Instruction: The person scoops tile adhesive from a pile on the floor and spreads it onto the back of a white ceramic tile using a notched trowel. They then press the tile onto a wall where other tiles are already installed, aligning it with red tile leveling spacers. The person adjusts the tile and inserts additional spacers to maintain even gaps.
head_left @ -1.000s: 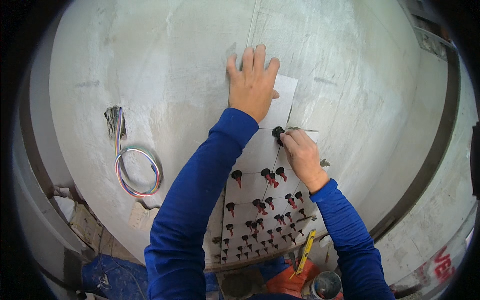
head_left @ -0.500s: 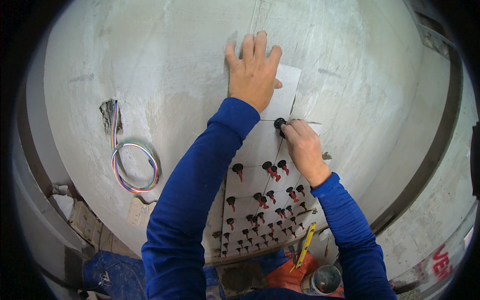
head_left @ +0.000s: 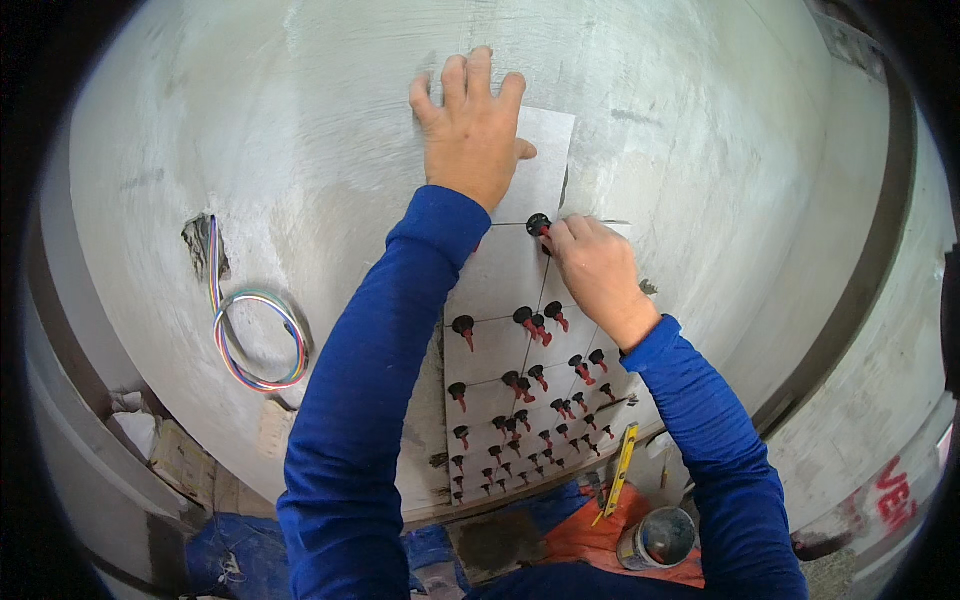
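Note:
My left hand (head_left: 470, 140) lies spread over a light grey tile (head_left: 546, 155), fingers curved over its left and top side. This tile sits at the top of a set of tiles (head_left: 490, 275) on the wall. At its lower edge, my right hand (head_left: 603, 275) pinches a black and red tile levelling knob (head_left: 540, 226) between thumb and fingers. The knob stands at a joint where tiles meet. Below, several more levelling knobs (head_left: 463, 328) stick out along the joints, red handles hanging down.
A coil of coloured wires (head_left: 262, 340) hangs from a hole (head_left: 207, 245) in the bare grey wall, left of my left arm. Below right are a yellow spirit level (head_left: 622, 470), a bucket (head_left: 658, 540) and an orange sheet (head_left: 580, 530). Blue sheeting (head_left: 245, 550) covers floor at lower left.
The view has shifted a little, so both hands and tiles appear farther left. My right hand stays on the same knob; its wrist has turned slightly. The left hand remains on the top tile.

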A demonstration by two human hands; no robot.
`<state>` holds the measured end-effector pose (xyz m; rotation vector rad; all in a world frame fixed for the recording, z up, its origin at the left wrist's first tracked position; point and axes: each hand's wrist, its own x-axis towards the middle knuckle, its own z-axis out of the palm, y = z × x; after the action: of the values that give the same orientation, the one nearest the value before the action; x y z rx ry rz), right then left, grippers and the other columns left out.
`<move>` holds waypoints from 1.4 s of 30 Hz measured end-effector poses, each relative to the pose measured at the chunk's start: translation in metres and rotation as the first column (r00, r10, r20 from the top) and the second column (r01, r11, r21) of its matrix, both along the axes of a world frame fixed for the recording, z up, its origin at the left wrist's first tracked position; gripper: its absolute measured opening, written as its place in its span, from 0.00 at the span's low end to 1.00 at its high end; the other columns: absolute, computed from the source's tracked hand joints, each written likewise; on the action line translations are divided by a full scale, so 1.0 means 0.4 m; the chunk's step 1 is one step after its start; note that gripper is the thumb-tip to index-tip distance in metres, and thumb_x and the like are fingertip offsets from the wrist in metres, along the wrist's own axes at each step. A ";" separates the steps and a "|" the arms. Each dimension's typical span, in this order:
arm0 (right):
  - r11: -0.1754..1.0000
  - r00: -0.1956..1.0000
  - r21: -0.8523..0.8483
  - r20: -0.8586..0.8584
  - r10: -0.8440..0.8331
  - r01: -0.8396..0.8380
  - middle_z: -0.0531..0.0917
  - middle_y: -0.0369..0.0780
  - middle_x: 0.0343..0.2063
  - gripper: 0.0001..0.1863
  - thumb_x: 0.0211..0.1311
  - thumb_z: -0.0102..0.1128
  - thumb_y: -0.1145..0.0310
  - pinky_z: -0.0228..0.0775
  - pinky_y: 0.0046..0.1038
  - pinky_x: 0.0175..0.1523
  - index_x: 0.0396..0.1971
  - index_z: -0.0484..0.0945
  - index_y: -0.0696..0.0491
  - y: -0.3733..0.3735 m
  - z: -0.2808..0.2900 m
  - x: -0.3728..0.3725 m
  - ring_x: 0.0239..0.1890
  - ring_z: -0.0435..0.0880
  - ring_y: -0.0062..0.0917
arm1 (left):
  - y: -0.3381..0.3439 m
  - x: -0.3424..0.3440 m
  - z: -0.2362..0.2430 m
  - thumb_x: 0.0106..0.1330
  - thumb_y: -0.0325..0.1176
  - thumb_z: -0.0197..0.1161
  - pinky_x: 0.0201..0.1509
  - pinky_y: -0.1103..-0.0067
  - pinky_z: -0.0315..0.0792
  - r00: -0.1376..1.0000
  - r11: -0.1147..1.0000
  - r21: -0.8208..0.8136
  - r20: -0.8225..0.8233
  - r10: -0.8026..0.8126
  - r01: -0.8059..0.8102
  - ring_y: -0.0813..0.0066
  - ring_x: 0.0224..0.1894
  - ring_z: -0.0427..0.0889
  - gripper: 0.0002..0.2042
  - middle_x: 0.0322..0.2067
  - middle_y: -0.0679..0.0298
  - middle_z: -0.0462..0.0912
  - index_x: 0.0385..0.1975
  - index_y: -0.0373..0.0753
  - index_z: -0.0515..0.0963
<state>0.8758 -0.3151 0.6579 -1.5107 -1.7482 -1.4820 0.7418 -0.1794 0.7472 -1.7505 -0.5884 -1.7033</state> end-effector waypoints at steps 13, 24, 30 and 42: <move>0.997 0.999 -0.063 0.018 -0.041 0.042 0.81 0.40 0.26 0.04 0.64 0.60 0.69 0.79 0.34 0.33 0.31 0.79 0.53 0.008 0.008 0.008 0.30 0.86 0.34 | -0.081 -0.035 -0.029 0.53 0.47 0.81 0.60 0.59 0.63 0.969 0.973 0.032 0.092 -0.229 0.227 0.59 0.59 0.73 0.27 0.56 0.57 0.78 0.51 0.44 0.82; 0.990 0.897 -0.136 -0.431 -0.094 0.038 0.85 0.52 0.24 0.17 0.69 0.60 0.59 0.80 0.46 0.40 0.26 0.84 0.57 0.033 0.017 -0.006 0.32 0.88 0.49 | -0.197 0.009 -0.422 0.80 0.44 0.57 0.25 0.85 0.60 -0.007 -0.611 -0.196 0.950 -0.313 0.767 0.85 0.24 0.68 0.17 0.26 0.74 0.71 0.46 0.34 0.81; 0.979 0.681 -0.127 -0.732 0.017 -0.161 0.85 0.57 0.27 0.19 0.67 0.58 0.58 0.76 0.51 0.44 0.26 0.87 0.59 0.038 0.024 0.004 0.34 0.86 0.56 | -0.109 0.082 -0.391 0.82 0.46 0.54 0.21 0.85 0.59 -0.208 -0.811 0.064 0.976 -0.072 0.581 0.84 0.22 0.67 0.19 0.27 0.74 0.70 0.55 0.35 0.76; 0.970 0.539 -0.073 -0.840 0.066 -0.234 0.84 0.57 0.25 0.20 0.64 0.61 0.56 0.77 0.48 0.43 0.25 0.87 0.59 0.033 0.016 0.010 0.32 0.86 0.54 | -0.083 0.121 -0.378 0.83 0.47 0.52 0.18 0.85 0.53 -0.312 -0.905 0.196 0.947 0.074 0.379 0.86 0.19 0.59 0.15 0.23 0.76 0.63 0.42 0.41 0.75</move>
<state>0.8797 -0.3020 0.6644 -1.6819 -1.3390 -0.3317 0.7901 -0.2126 0.5958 -3.6789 0.8287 -3.8620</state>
